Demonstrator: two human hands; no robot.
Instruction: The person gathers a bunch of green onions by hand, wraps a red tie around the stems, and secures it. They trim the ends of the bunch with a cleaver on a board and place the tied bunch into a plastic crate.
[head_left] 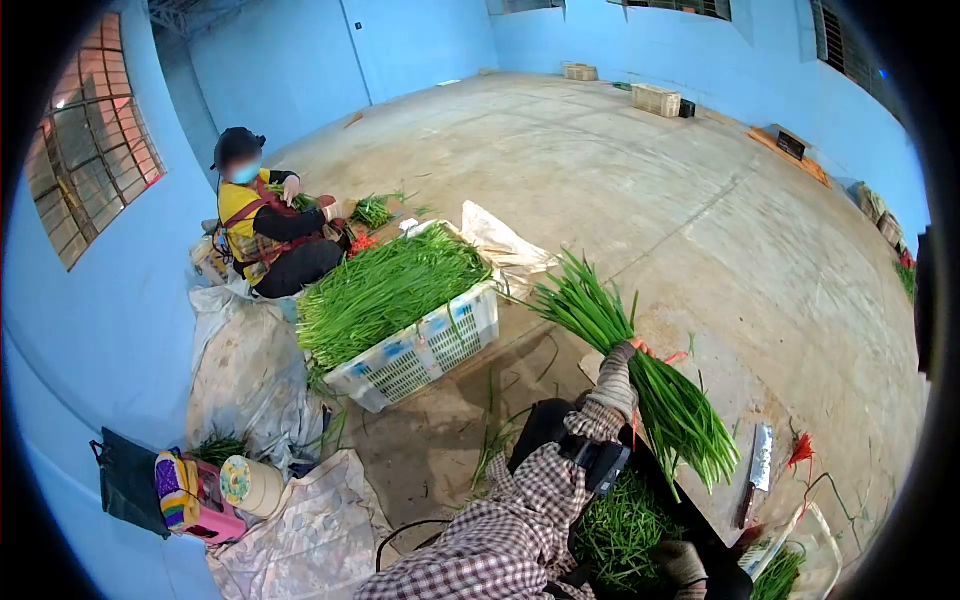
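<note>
My left hand (622, 372), in a grey knit glove, is closed around a thick bunch of garlic chives (685, 410). A red tie shows by the fingers, and the cut ends point toward the lower right. Low in the view is my right hand (682, 563), also gloved, beside loose green trimmings (625, 530) on dark cloth at my lap; its fingers are not clear. A knife (761, 460) with a wide blade and dark handle lies on a pale board (715, 500) right of the bunch. Red ties (801, 449) are near the knife.
A white crate (420, 355) heaped with chives stands ahead to the left. Behind it a masked person (275, 225) sits handling greens. A white basket (825, 555) is at lower right. A pink container (210, 510) and a round tub (252, 485) stand by the left wall.
</note>
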